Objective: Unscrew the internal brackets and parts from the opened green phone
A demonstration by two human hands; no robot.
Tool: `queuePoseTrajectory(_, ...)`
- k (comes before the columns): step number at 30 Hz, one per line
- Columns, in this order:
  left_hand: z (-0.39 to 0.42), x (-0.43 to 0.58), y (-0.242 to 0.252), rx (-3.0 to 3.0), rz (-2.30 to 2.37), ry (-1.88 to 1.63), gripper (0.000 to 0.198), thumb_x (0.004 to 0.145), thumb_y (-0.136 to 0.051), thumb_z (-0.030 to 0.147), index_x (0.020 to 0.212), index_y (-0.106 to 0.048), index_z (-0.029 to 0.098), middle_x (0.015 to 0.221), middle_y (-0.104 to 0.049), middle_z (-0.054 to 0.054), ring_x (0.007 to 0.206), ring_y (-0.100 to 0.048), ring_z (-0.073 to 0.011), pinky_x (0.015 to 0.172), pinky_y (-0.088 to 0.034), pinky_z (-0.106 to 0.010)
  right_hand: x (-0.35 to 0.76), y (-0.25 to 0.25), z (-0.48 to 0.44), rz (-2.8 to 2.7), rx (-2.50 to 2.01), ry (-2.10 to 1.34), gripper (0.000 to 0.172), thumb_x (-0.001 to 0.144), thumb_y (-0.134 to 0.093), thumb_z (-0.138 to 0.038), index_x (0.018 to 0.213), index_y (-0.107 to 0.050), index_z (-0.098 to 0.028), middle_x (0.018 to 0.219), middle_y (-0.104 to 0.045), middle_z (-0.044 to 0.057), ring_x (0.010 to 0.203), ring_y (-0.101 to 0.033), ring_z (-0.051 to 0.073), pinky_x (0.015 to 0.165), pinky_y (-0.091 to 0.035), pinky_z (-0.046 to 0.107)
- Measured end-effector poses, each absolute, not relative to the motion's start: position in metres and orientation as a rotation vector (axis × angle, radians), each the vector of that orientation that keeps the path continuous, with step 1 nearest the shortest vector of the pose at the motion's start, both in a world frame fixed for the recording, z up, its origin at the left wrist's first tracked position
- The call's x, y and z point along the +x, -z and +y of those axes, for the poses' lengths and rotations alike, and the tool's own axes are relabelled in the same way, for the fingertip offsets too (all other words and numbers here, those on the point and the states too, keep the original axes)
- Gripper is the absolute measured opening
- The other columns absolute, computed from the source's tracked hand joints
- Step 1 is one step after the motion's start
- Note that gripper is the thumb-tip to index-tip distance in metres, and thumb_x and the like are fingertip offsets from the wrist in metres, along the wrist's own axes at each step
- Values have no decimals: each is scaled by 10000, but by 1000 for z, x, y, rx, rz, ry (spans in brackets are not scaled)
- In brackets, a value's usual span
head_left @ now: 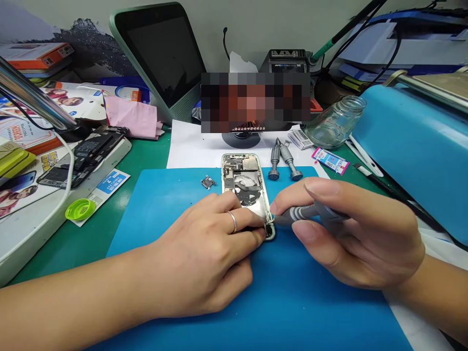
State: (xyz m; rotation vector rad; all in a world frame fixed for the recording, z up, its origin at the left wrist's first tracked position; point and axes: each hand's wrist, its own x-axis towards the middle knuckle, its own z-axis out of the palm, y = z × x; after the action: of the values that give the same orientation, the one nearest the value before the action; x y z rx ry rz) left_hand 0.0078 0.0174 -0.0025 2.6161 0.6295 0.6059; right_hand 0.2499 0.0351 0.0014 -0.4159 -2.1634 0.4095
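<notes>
An opened smartphone (229, 170) lies on the blue mat (161, 200), its inner boards and a round dark patch exposed. Over its lower part bends my left hand (215, 239), a ring on one finger, with closed fingers gripping the phone's bottom right edge; whether they also pinch a small part is hidden. My right hand (358, 234) is closed around a grey screwdriver (288, 216), held nearly level, its tip end at the phone's lower right side. A small metallic phone part (208, 182) sits left of the phone. Two more screwdrivers (275, 160) (291, 162) rest beyond it.
Behind the phone stands a small blurred screen (242, 139) on a round base, with a larger dark display (161, 53) to its left. A glass jar (336, 122) leans at the right. Another opened phone (84, 153) and a green cap (80, 209) are at left.
</notes>
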Motion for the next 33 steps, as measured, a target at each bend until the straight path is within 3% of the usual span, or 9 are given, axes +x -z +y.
queuePoseTrajectory(8, 18, 8, 1, 2620, 622, -604, 299, 986, -559, 136, 1217, -748, 112, 1253, -742, -83, 1013, -612, -288, 905, -517, -478, 253, 1, 33, -2161, -475, -396, 799, 905, -661, -11, 1608, -418, -301, 1416, -720, 61, 1320, -695, 254, 1054, -659, 445)
queuePoseTrajectory(13, 19, 7, 1, 2617, 623, -598, 285, 989, -544, 139, 1193, -741, 108, 1229, -740, -89, 1002, -605, -287, 879, -498, -472, 252, 0, 37, -2160, -389, -370, 794, 899, -680, -28, 1613, -422, -261, 1341, -760, 90, 1124, -782, 238, 892, -703, 373)
queuePoseTrajectory(17, 19, 8, 0, 2625, 626, -612, 225, 975, -551, 137, 1083, -748, 126, 1137, -748, -73, 867, -554, -251, 755, -461, -438, 247, -8, 37, -2219, -364, -323, 791, 900, -653, -13, 1621, -408, -225, 1051, -810, 71, 851, -774, 192, 718, -685, 315)
queuePoseTrajectory(19, 19, 9, 0, 2621, 623, -647, 201, 968, -554, 125, 1021, -747, 135, 1102, -749, -67, 834, -529, -238, 728, -444, -422, 245, -10, 36, -2241, -350, -295, 774, 910, -633, -12, 1619, -411, -227, 973, -792, 53, 806, -752, 177, 686, -668, 297)
queuePoseTrajectory(23, 19, 10, 0, 2635, 619, -650, 195, 969, -560, 123, 1040, -741, 137, 1141, -744, -62, 829, -512, -228, 732, -429, -412, 246, -9, 32, -2241, -363, -359, 811, 905, -603, 28, 1641, -365, -216, 1069, -775, 77, 926, -755, 196, 781, -665, 331)
queuePoseTrajectory(26, 20, 10, 0, 2643, 624, -608, 247, 978, -548, 137, 1138, -736, 125, 1170, -740, -59, 858, -533, -239, 759, -440, -424, 248, -7, 32, -2227, -378, -421, 852, 880, -614, 44, 1643, -368, -246, 1079, -784, 71, 836, -745, 196, 741, -665, 340)
queuePoseTrajectory(29, 20, 9, 1, 2645, 627, -591, 279, 990, -533, 148, 1178, -738, 117, 1213, -738, -65, 940, -578, -265, 821, -473, -444, 249, -7, 33, -2195, -379, -432, 823, 880, -620, 33, 1620, -414, -261, 1237, -778, 89, 814, -751, 185, 729, -670, 333)
queuePoseTrajectory(33, 19, 7, 1, 2633, 619, -586, 285, 1001, -525, 150, 1184, -742, 118, 1239, -734, -82, 1068, -609, -297, 917, -498, -469, 250, -5, 34, -2199, -392, -456, 833, 894, -611, 44, 1635, -374, -253, 1367, -737, 95, 1014, -771, 187, 836, -680, 340)
